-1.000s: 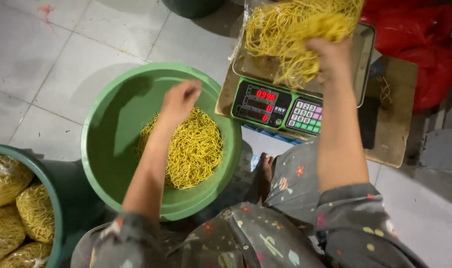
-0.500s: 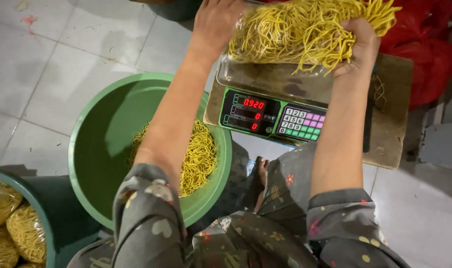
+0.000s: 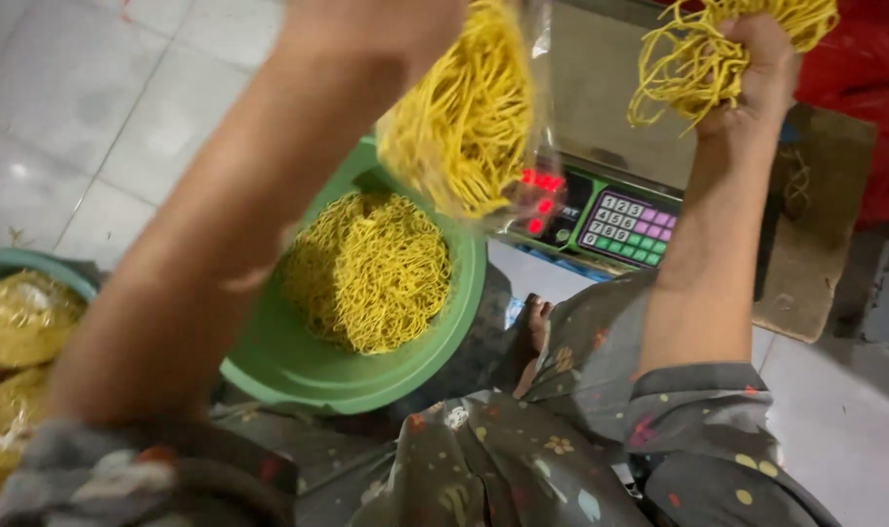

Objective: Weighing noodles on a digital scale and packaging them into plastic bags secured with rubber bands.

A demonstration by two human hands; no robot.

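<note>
The left hand point(image 3: 376, 24), fingers clenched on a clear bag of noodles point(image 3: 464, 112), is now lifting it off the scale point(image 3: 610, 210) over the green basin point(image 3: 269, 366), while the right hand point(image 3: 757, 63) is gripping a loose noodle bunch point(image 3: 698, 59)

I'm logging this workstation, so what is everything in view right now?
bag of noodles: one, clear plastic with yellow noodles, held up over the basin
loose noodles: one bunch, yellow, gripped above the scale
green basin: one, on the floor, holds a noodle pile
digital scale: one, steel pan, red display, coloured keypad
teal tub: one, far left, holds bagged noodles
red bag: one, top right
left hand: holds the bag
right hand: fingers closed on loose noodles
</note>
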